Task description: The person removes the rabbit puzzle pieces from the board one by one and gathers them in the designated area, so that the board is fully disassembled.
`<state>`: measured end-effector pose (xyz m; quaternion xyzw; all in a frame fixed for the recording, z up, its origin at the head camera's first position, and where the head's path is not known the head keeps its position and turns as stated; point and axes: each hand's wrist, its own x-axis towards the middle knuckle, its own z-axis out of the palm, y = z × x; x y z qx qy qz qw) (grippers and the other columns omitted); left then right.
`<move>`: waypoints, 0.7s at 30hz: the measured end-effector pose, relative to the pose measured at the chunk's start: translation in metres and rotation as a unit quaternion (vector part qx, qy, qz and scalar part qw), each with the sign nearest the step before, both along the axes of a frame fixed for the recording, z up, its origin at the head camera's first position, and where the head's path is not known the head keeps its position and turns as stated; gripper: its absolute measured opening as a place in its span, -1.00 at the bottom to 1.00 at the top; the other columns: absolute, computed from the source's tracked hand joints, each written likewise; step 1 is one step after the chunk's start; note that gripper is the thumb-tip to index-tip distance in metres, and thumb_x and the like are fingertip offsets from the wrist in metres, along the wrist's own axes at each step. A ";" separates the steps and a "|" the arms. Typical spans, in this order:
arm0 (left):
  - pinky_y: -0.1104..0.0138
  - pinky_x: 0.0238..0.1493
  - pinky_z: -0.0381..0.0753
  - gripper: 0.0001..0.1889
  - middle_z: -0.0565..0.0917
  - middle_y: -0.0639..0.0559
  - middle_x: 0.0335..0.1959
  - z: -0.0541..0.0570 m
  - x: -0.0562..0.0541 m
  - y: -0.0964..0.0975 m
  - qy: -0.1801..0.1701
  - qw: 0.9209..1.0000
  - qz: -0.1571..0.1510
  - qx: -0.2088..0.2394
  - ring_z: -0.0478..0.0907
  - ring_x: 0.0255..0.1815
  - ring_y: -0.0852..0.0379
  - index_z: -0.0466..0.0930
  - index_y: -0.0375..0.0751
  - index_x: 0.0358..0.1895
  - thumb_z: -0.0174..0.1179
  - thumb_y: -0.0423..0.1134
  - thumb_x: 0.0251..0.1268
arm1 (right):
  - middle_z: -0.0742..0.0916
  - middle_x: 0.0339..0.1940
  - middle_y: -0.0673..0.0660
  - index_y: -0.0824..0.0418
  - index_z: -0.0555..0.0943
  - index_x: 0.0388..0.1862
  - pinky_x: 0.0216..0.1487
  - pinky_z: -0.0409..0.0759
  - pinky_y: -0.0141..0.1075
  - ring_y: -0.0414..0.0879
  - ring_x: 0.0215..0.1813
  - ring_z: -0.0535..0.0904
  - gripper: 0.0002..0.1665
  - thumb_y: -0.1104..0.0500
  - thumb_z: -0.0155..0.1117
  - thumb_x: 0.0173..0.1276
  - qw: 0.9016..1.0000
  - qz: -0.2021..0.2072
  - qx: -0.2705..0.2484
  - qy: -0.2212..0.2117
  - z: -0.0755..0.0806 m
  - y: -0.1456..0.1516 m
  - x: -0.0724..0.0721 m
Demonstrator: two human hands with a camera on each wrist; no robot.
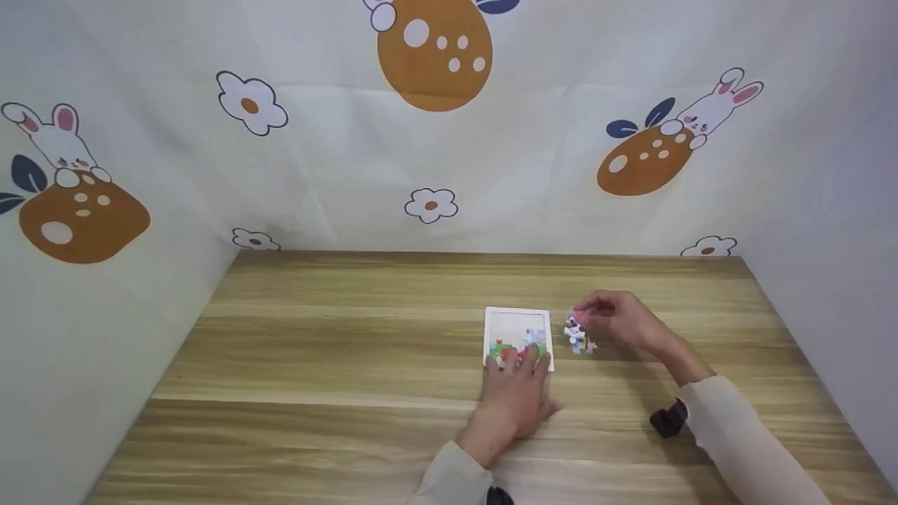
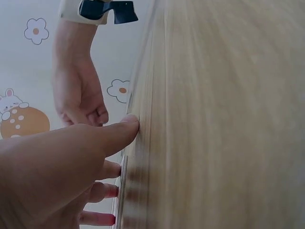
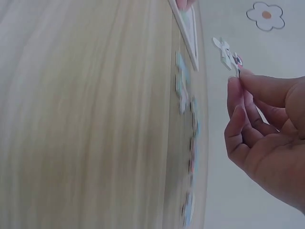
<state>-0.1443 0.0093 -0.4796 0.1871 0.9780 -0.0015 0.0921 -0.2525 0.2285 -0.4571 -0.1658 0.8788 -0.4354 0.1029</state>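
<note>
Puzzle piece (image 3: 228,53), pinched between the fingers (image 3: 259,88) of the right hand (image 1: 624,322), raised above the tabletop (image 1: 316,351) beside a partly filled white-framed tray (image 1: 519,309) (touched at its near side by the left hand (image 1: 515,393), fingers apart)

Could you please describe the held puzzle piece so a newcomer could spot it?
On the wooden table lies a white-rimmed tray. To its right, the right hand pinches the puzzle piece, raised while the loose pieces lie on the table.
</note>
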 end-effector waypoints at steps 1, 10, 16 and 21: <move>-0.14 0.48 0.25 -0.21 0.15 0.12 0.63 0.000 0.000 0.000 0.000 1.000 0.001 0.003 0.13 0.60 -0.01 0.08 0.12 0.60 -0.11 0.39 0.42 | 0.76 -0.11 0.26 0.37 0.66 0.02 -0.09 0.60 -0.54 -0.22 -0.11 0.66 -0.72 0.24 0.32 0.40 1.000 -0.002 0.006 -0.006 0.000 0.005 0.000; -0.13 0.47 0.26 -0.23 0.16 0.11 0.62 0.001 0.000 0.001 -0.003 1.000 0.005 0.009 0.14 0.59 -0.01 0.10 0.13 0.59 -0.08 0.36 0.43 | 0.76 -0.09 0.19 0.26 0.70 -0.04 -0.11 0.57 -0.47 -0.12 -0.10 0.59 -0.76 0.16 0.33 0.41 0.998 0.002 0.058 -0.037 -0.003 0.038 0.004; -0.12 0.48 0.26 -0.24 0.15 0.13 0.63 0.001 0.001 0.000 -0.005 1.000 0.007 0.002 0.13 0.60 -0.01 0.09 0.15 0.59 -0.10 0.37 0.43 | 0.77 0.01 0.22 0.23 0.72 0.00 -0.03 0.55 -0.47 -0.10 -0.02 0.61 -0.77 0.21 0.31 0.41 0.995 0.010 0.074 -0.059 -0.006 0.046 0.005; -0.12 0.48 0.26 -0.24 0.13 0.14 0.63 0.002 0.001 -0.001 -0.009 1.000 0.005 0.001 0.11 0.61 -0.01 0.07 0.16 0.60 -0.11 0.37 0.44 | 0.76 0.09 0.27 0.26 0.72 0.00 0.04 0.58 -0.35 -0.06 0.02 0.62 -0.77 0.28 0.28 0.41 0.995 0.013 0.086 -0.056 -0.005 0.046 0.005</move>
